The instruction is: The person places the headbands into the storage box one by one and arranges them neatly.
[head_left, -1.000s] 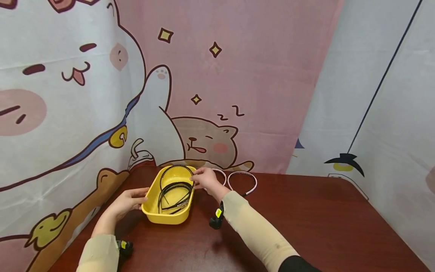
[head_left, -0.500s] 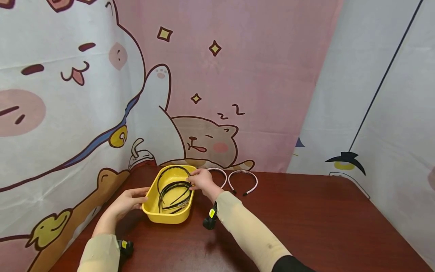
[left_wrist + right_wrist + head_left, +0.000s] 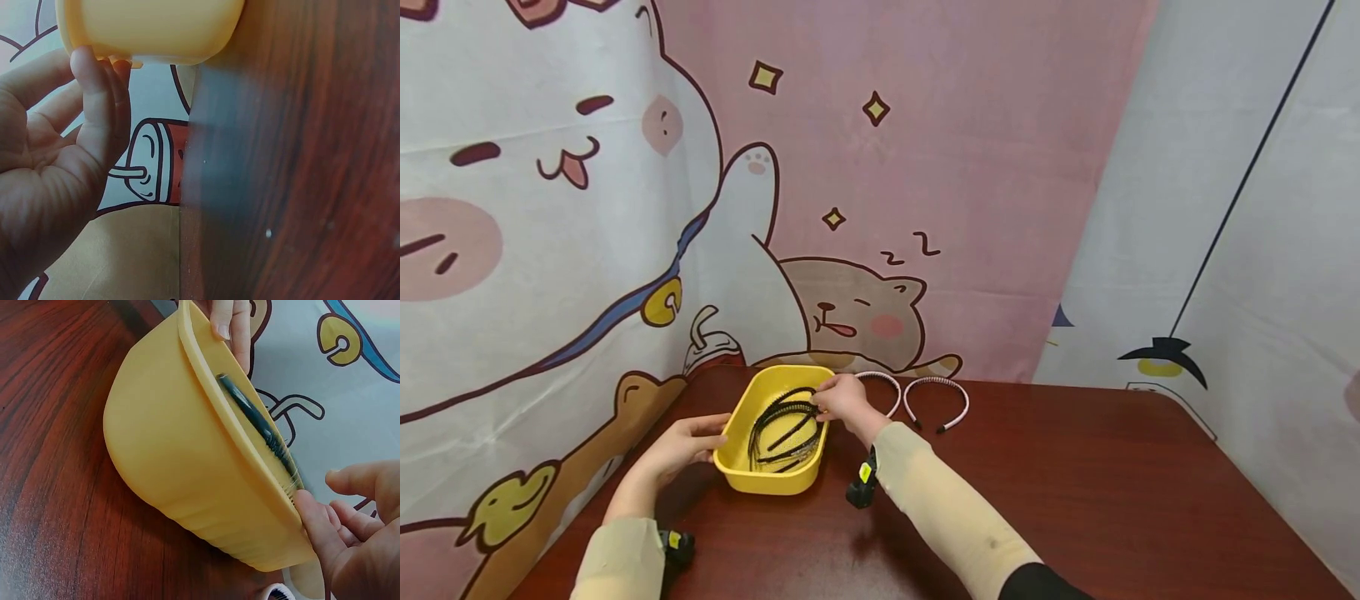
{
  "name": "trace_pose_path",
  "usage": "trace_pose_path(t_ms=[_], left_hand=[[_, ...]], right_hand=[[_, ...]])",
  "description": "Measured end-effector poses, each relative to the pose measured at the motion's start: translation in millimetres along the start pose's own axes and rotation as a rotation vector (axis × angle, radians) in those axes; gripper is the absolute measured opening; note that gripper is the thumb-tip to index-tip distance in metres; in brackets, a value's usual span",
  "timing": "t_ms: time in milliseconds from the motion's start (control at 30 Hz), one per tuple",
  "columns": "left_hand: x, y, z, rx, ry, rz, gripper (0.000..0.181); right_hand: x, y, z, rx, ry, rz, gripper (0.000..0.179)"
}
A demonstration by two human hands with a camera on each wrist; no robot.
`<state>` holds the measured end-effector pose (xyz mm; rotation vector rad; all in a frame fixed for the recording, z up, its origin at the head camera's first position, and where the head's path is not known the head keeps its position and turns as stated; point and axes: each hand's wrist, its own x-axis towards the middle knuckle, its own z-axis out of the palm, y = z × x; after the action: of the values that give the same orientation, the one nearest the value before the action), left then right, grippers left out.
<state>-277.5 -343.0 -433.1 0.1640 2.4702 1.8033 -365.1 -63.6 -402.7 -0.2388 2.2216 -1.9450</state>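
A yellow plastic basin (image 3: 767, 483) stands on the table with several black headbands (image 3: 786, 408) lying in it. My left hand (image 3: 673, 450) holds the basin's left rim between thumb and fingers. In the left wrist view, the fingers (image 3: 94, 87) bend up against the basin wall. My right hand (image 3: 846, 404) is at the basin's right rim, its fingertips over the inside. The right wrist view shows the thumb (image 3: 309, 506) at the rim and the index finger apart from it. Close by, a dark headband (image 3: 253, 419) lies inside, partly blurred.
Two pale pink headbands lie on the reddish-brown table (image 3: 1037, 483) behind and right of my right hand; one headband (image 3: 955, 396) is fully seen, the other headband (image 3: 891, 387) partly hidden. A cartoon-printed cloth (image 3: 970, 208) hangs behind the table.
The black headband that stood up against the basin's far end has dropped down onto the others. My right hand has shifted slightly left over the rim; the left hand stays put.
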Motion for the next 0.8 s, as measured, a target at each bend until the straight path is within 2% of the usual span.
trace_pose_path(t_ms=[167, 500, 800], left_hand=[[0.9, -0.6, 1.4, -0.001, 0.0, -0.005, 0.057], [-0.3, 2.9, 1.7, 0.003, 0.008, -0.006, 0.055], [-2.0, 3.4, 2.8, 0.012, 0.009, -0.013, 0.056]], right_hand=[[-2.3, 1, -3, -0.027, -0.022, 0.002, 0.015], [-0.8, 0, -18, -0.013, -0.092, -0.003, 0.014], [0.5, -8, -47, -0.091, -0.055, -0.02, 0.021]])
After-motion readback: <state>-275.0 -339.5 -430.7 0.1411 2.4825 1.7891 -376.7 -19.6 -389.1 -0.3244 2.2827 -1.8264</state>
